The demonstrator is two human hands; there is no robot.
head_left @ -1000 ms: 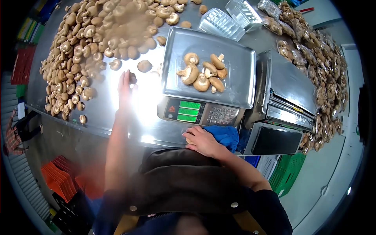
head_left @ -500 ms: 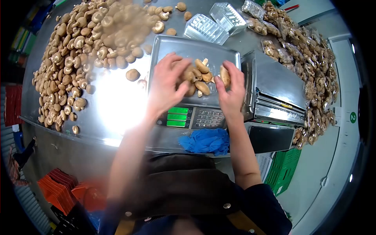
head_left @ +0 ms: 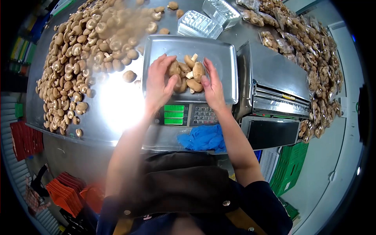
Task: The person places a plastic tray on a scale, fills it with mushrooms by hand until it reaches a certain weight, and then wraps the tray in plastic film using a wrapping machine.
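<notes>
A small pile of brown shiitake mushrooms [head_left: 185,69] lies on the metal tray [head_left: 226,62] of a weighing scale. My left hand [head_left: 158,83] curls around the pile's left side, with mushrooms between its fingers and thumb. From the right, my right hand [head_left: 214,87] has its fingers and thumb around an upright-standing mushroom [head_left: 198,71], pressed in against the others. Below the tray, the scale's green display [head_left: 174,114] is lit, its digits too blurred to read. Beside it is the keypad [head_left: 203,113].
A big heap of loose mushrooms [head_left: 74,58] covers the table's left side. Clear plastic punnets [head_left: 199,25] lie behind the scale. A metal wrapping machine [head_left: 278,84] stands at right, before many bagged mushrooms [head_left: 323,70]. A crumpled blue cloth-like item [head_left: 203,138] lies at the front edge.
My right hand has moved left with its mushroom, bringing it against the pile. Both hands are now closer together around the mushrooms. The view has shifted slightly.
</notes>
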